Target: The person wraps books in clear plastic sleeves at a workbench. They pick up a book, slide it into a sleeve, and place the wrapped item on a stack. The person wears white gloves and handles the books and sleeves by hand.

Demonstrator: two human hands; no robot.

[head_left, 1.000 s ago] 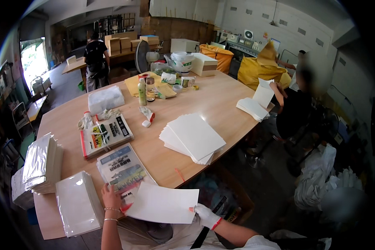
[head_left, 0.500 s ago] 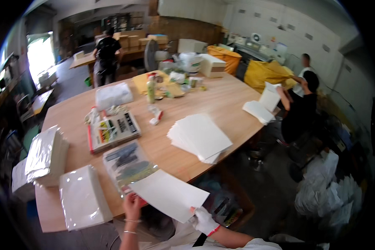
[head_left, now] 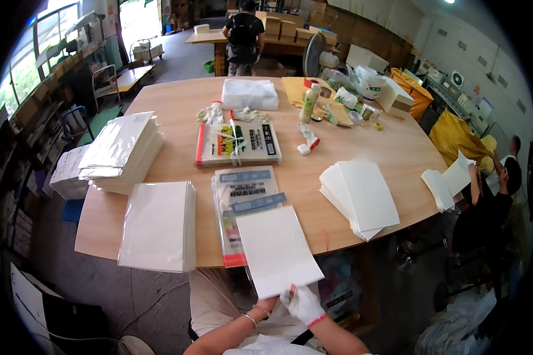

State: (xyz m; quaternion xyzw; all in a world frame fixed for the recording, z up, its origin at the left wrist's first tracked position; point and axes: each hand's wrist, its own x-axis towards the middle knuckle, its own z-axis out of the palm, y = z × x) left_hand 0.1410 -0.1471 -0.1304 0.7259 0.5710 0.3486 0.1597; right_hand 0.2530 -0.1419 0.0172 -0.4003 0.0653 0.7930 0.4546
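A white paper sheet (head_left: 278, 248) slants over the table's near edge, its far end on printed clear plastic bags (head_left: 246, 183). My right hand (head_left: 304, 306), in a white glove with a red cuff, grips its near edge, thumb on top. At the same edge, my bare left hand (head_left: 267, 304), a bracelet on its wrist, holds the sheet from below; its fingers are mostly hidden. To the right lies a fanned stack of white sheets (head_left: 364, 198). On the left are a plastic-sleeved white stack (head_left: 156, 225) and a taller one (head_left: 121, 151) behind it.
Farther back on the table (head_left: 178, 124) lie a thick pack of printed bags (head_left: 237, 145), white gloves (head_left: 210, 112), a white bundle (head_left: 250, 94) and a bottle (head_left: 308, 103). One person (head_left: 485, 201) handles white sheets at the right; another (head_left: 243, 38) stands at a far table.
My view has swung left. The sheet has turned lengthwise, its far end now over the printed bags. My left hand has moved from its left corner to the near edge beside my right hand.
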